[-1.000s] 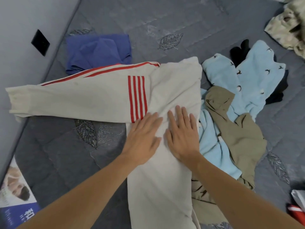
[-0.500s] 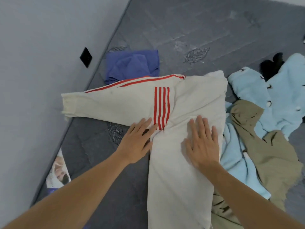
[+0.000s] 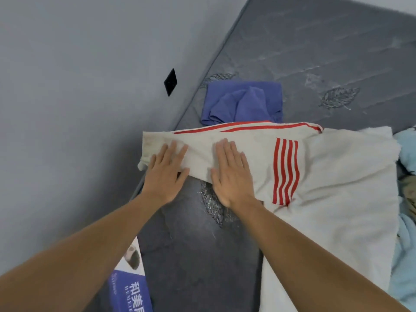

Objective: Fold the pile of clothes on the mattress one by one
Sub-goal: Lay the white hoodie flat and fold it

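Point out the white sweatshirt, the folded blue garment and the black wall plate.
white sweatshirt (image 3: 333, 167): head view, chest beside the red stripes.
folded blue garment (image 3: 243, 102): head view, its middle.
black wall plate (image 3: 170, 82): head view, its centre.

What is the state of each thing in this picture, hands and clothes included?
Left hand: open, flat on the sleeve's cuff end.
Right hand: open, flat on the sleeve's middle.
White sweatshirt: unfolded, sleeve stretched out toward the wall.
Blue garment: folded, lying beyond the sleeve.
Light blue garment: unfolded, crumpled beside the sweatshirt.
Mattress: bears all the clothes.
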Motion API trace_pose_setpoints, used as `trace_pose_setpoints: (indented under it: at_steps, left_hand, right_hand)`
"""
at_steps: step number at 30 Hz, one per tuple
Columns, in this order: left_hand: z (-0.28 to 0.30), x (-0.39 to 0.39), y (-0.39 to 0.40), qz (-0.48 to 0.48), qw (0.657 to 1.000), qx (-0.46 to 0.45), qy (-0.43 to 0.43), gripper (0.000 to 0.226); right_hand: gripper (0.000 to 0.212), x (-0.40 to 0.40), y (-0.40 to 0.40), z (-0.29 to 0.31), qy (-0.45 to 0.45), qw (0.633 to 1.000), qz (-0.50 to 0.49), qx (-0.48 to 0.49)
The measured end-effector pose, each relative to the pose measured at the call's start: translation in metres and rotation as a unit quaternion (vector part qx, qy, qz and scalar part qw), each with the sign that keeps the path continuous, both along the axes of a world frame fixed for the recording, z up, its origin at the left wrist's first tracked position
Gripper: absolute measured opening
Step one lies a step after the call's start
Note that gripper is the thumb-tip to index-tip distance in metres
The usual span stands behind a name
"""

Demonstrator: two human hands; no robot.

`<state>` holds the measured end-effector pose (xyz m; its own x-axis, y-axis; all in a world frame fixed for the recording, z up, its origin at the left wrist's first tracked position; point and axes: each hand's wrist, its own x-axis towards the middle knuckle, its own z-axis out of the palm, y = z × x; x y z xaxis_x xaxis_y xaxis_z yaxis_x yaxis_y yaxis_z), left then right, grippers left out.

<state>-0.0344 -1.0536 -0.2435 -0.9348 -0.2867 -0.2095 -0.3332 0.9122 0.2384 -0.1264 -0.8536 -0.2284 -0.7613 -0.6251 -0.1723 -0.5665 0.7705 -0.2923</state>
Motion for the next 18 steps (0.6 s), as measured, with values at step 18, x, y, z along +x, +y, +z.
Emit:
trace_pose_setpoints:
  at_steps: [18]
  left_hand:
    - [-0.031, -0.037, -0.080, 0.482, 0.716, 0.499, 0.079, 0.048]
  right_hand:
    - [0.068, -0.029, -0.058, -0.055, 0.042, 0.998, -0.006, 0.045]
